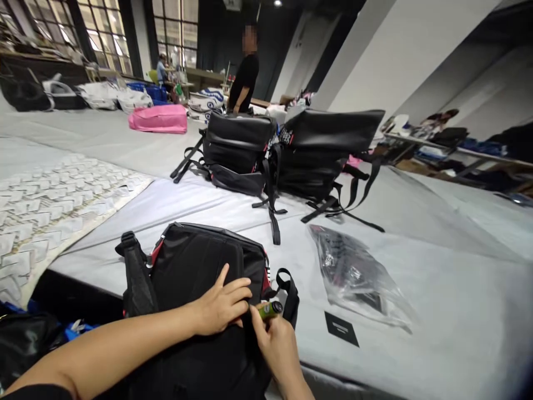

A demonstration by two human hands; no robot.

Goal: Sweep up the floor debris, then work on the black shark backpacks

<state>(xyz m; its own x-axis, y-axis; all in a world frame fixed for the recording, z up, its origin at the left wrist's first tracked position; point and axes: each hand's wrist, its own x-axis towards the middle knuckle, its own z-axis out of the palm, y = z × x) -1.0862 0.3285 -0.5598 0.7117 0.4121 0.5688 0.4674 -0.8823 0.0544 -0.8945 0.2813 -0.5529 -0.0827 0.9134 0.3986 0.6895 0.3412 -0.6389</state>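
Observation:
A black backpack (pixel 195 261) with red side trim lies in front of me, its back panel and shoulder straps facing up. My left hand (pixel 222 303) rests on that panel with its fingers stretched and spread. Close by its fingertips, my right hand (pixel 277 339) is closed around a short green piece with a dark round end, which looks like a lighter (pixel 266 310). The lighter's other end is hidden by my fingers, near the right edge of the panel. A padded strap (pixel 139 272) sticks out at the left, and a webbing loop (pixel 288 286) at the right.
Two black bags (pixel 239 133) (pixel 328 144) with dangling straps stand farther back. A clear plastic bag (pixel 353 272) and a black card (pixel 341 328) lie to the right. Cut pieces (pixel 54 211) cover a sheet at left. Behind are a pink bag (pixel 158 119) and a standing person (pixel 245 78).

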